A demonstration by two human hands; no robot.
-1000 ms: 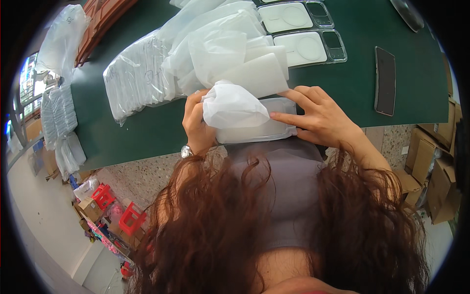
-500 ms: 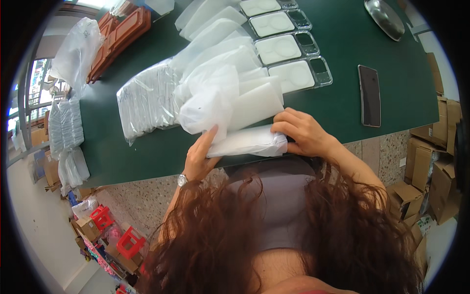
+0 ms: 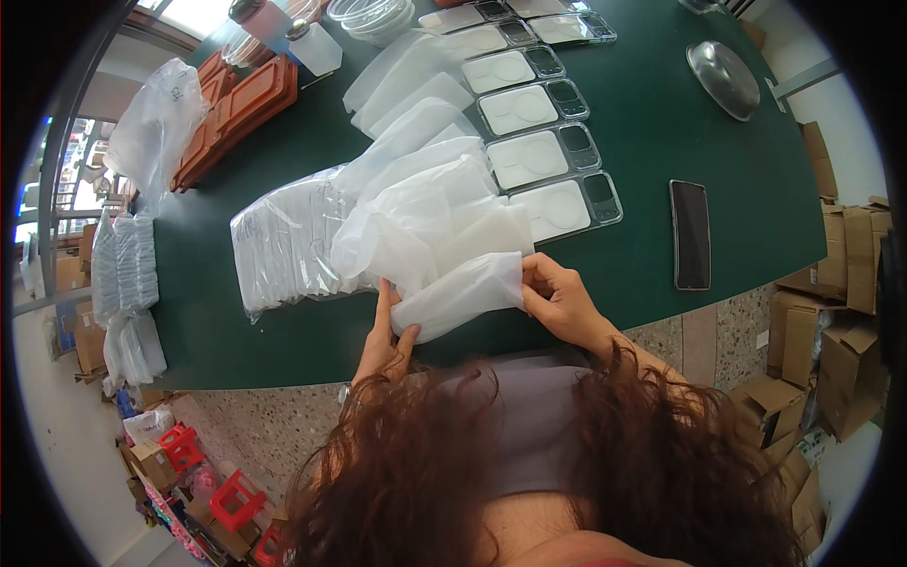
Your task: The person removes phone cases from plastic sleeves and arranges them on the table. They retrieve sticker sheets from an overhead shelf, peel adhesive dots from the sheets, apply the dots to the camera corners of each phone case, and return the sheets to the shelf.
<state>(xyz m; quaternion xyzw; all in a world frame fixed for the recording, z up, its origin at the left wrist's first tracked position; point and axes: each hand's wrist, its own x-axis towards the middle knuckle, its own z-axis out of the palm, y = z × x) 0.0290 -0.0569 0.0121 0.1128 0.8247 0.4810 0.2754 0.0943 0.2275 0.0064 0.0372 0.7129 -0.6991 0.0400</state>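
A translucent white plastic sleeve (image 3: 460,298) is held slanting near the table's front edge, its right end farther from me. My left hand (image 3: 383,338) grips its left end, thumb in front and fingers partly hidden behind. At the other end, my right hand (image 3: 559,298) pinches the corner between thumb and fingers. What the sleeve contains, if anything, I cannot make out. Just beyond lies a fanned pile of similar white sleeves (image 3: 430,203). Clear phone cases (image 3: 557,210) with white panels run in a row away from me, right of the pile.
A clear bag of stacked sleeves (image 3: 288,241) lies left of the pile. A dark-screened phone (image 3: 691,234) and a metal bowl (image 3: 723,80) are on the green table (image 3: 642,189) at right. Reddish-brown trays (image 3: 236,113) stand far left; cardboard boxes (image 3: 846,345) are stacked beyond the right edge.
The view has shifted, so the table things sit lower in the picture. The sleeve has tilted, its right end rising, and looks flatter. Both hands still hold it.
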